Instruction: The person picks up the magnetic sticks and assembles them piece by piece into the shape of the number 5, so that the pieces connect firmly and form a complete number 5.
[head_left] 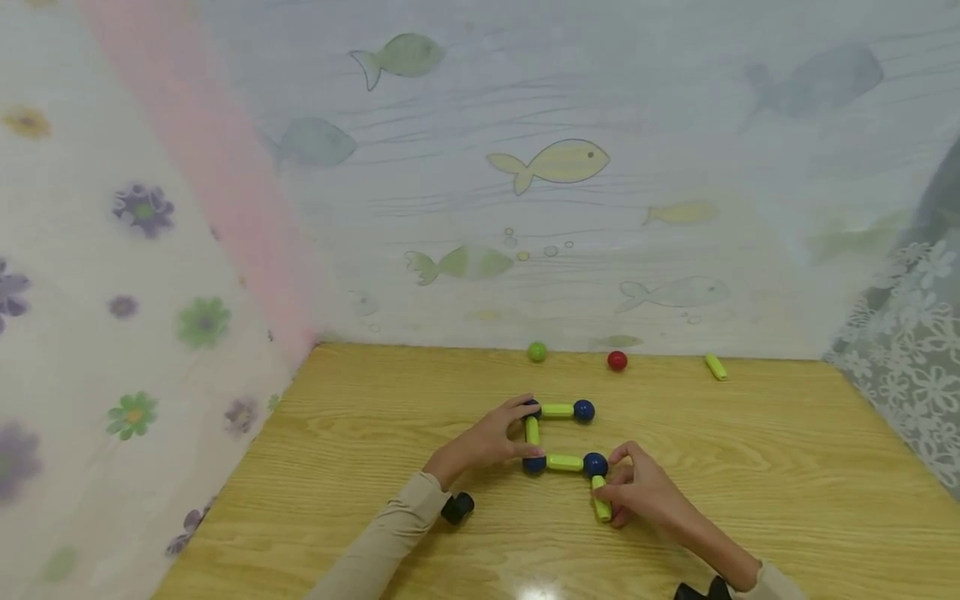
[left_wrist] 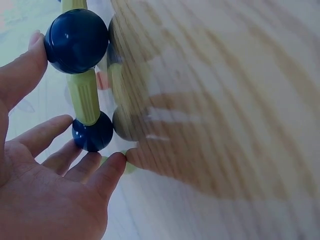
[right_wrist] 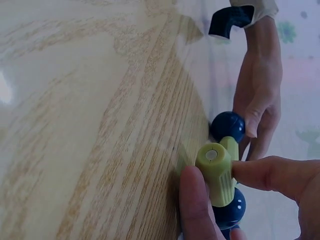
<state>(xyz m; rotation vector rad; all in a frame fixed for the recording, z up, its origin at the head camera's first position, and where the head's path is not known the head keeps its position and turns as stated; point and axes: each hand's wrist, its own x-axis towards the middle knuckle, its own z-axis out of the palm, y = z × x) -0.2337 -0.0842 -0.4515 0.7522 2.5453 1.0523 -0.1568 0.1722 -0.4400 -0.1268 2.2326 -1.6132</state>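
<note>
Dark blue balls and yellow-green magnetic rods form a connected angular shape on the table. My left hand (head_left: 491, 435) spans its left side, thumb at the near-left blue ball (left_wrist: 77, 41) and fingers around the far-left blue ball (left_wrist: 93, 132). The upright rod (head_left: 532, 431) lies between those two balls. My right hand (head_left: 648, 492) pinches a yellow-green rod (right_wrist: 216, 172) between thumb and fingers. That rod's far end meets the near-right blue ball (head_left: 596, 464); its free end shows a round metal tip. Another blue ball (head_left: 583, 410) ends the upper arm of the shape.
Along the table's back edge lie a green ball (head_left: 537, 351), a red ball (head_left: 617, 361) and a loose yellow-green rod (head_left: 716, 367). A fish-patterned curtain (head_left: 465, 208) hangs behind, with a flowered one (head_left: 202, 325) at left. Black wrist devices (head_left: 458, 507) sit at both wrists.
</note>
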